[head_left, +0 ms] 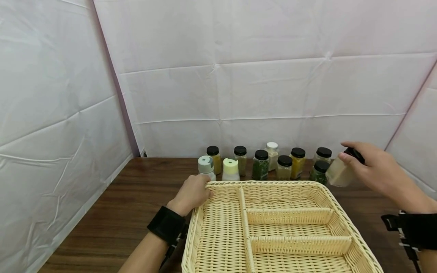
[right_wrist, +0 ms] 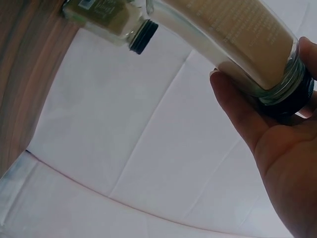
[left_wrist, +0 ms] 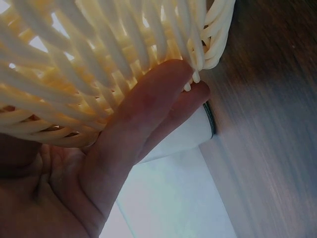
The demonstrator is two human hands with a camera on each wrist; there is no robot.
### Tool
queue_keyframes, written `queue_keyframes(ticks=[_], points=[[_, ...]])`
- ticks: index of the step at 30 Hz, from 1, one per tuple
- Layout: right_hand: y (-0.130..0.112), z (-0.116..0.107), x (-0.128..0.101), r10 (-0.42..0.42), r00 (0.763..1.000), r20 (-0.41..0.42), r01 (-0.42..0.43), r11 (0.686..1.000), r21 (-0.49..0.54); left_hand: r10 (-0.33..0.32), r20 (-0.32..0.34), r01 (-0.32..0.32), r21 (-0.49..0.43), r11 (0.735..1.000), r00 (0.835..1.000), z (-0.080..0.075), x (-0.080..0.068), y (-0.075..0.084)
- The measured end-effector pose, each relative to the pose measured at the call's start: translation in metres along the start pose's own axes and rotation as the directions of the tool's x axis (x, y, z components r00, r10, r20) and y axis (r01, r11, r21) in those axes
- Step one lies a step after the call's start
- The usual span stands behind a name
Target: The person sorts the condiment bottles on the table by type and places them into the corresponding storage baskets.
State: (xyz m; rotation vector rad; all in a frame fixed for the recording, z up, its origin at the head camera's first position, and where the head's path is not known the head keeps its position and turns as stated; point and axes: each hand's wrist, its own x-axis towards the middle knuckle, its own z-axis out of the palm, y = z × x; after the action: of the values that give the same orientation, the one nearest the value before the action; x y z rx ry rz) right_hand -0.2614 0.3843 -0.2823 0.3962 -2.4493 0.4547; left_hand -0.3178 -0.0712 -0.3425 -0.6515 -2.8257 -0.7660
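A cream woven basket (head_left: 246, 227) with inner dividers stands at the front of the table. My left hand (head_left: 192, 193) grips its far left corner; in the left wrist view the fingers (left_wrist: 148, 94) press against the woven wall. Off to the right, my right hand (head_left: 379, 170) holds a spice jar (head_left: 339, 172) by its black lid end, tilted, with its base pointing down and left. Pale beige powder fills much of this jar (right_wrist: 237, 39), seen closely in the right wrist view. It hangs beside the basket's far right corner, next to a green herb jar (head_left: 319, 172).
Several spice jars line the back, among them a yellow one (head_left: 298, 163), a dark green one (head_left: 260, 165) and a white-capped one (head_left: 272, 155). Two bottles, one grey-capped (head_left: 206, 165), one yellow-capped (head_left: 230, 168), stand behind the basket. White cloth walls (head_left: 266, 91) enclose the wooden table (head_left: 136, 204).
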Motion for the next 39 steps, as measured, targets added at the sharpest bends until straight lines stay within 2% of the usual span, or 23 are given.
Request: queue_keyframes(ticks=[8, 15, 25, 34, 39], points=[[-0.014, 0.001, 0.001, -0.004, 0.999, 0.045, 0.004, 1.000, 0.004, -0.007, 0.002, 0.007, 0.001, 1.000, 1.000, 0.000, 0.000, 0.000], [-0.021, 0.005, 0.002, -0.060, 0.998, 0.035, 0.059, 0.997, 0.050, -0.010, 0.004, 0.010, 0.004, 1.000, 1.000, 0.000, 0.001, -0.002], [-0.031, 0.011, 0.001, -0.065, 0.995, 0.071, 0.059, 0.995, 0.076, -0.015, 0.013, 0.015, -0.012, 1.000, 1.000, 0.001, 0.002, -0.001], [-0.038, 0.018, 0.001, -0.123, 0.990, 0.071, 0.116, 0.988, 0.098, -0.029, 0.016, 0.029, 0.008, 1.000, 0.999, 0.000, 0.003, 0.000], [-0.042, 0.022, -0.002, -0.115, 0.986, 0.120, 0.099, 0.986, 0.132, -0.022, 0.015, 0.022, 0.010, 1.000, 1.000, -0.001, 0.003, 0.000]])
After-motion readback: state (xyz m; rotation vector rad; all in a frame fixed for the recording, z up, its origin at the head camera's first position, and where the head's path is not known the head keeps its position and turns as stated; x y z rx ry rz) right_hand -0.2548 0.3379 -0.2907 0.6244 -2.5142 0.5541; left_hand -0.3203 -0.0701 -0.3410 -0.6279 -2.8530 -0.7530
